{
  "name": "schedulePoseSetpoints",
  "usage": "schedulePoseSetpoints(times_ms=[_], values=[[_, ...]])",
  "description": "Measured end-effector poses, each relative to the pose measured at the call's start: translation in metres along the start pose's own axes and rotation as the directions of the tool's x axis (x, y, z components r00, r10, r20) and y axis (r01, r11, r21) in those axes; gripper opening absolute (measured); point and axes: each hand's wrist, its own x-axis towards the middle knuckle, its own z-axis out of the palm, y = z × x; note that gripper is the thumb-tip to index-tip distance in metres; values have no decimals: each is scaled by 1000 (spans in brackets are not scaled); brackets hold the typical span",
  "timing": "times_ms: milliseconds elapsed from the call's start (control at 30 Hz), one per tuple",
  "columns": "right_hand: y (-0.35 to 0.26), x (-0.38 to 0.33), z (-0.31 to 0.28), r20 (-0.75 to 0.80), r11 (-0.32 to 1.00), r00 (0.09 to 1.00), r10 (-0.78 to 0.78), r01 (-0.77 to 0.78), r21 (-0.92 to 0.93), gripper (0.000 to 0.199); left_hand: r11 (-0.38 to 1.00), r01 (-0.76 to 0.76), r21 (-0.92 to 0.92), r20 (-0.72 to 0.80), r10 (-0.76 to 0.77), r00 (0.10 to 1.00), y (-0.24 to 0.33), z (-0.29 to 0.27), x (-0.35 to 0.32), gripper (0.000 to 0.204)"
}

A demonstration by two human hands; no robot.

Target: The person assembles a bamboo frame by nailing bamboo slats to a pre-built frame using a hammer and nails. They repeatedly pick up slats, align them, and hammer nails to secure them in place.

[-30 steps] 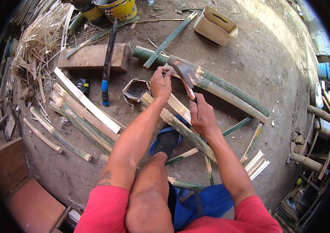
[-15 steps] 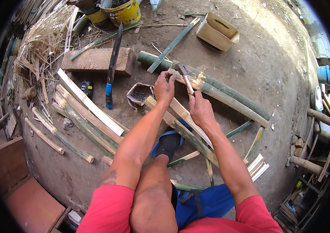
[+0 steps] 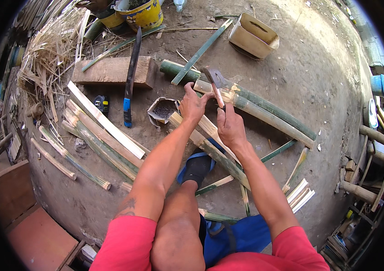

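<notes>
Nearest, a bare knee and a foot in a blue sandal (image 3: pixel 197 168) rest on the dirt floor (image 3: pixel 318 86). Above it, the right hand (image 3: pixel 230 126) is closed around the handle of a hammer (image 3: pixel 215 81), with the head raised over the split bamboo strip (image 3: pixel 210 143). The left hand (image 3: pixel 193 105) pinches with narrow fingers at the thick green bamboo pole (image 3: pixel 264 110), where the strip meets it. Just left stands a small torn cup of nails (image 3: pixel 162 110). Further left lie pale bamboo slats (image 3: pixel 103 131) and a blue-handled machete (image 3: pixel 130 86) across a wooden block (image 3: pixel 110 71). Far away sit a beige open box (image 3: pixel 253 36) and a yellow bucket (image 3: pixel 144 14). The floor on the right is open.
</notes>
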Motion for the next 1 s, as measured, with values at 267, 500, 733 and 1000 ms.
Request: schedulePoseSetpoints(times_ms=[267,500,733,1000], values=[[11,-13,1,31,994,995,95,-93,-63,21,998,21,52,-12,-20,1000,3,2,-1,92],[15,-8,1,143,972,975,168,-140,-190,24,998,48,47,13,-48,999,-1,4,0,94],[10,1,-1,111,984,993,34,-14,-175,25,997,23,80,-34,-20,999,0,4,-1,94],[45,-62,-50,-90,920,927,364,-343,188,31,996,35,85,-72,-28,997,11,5,-4,100]])
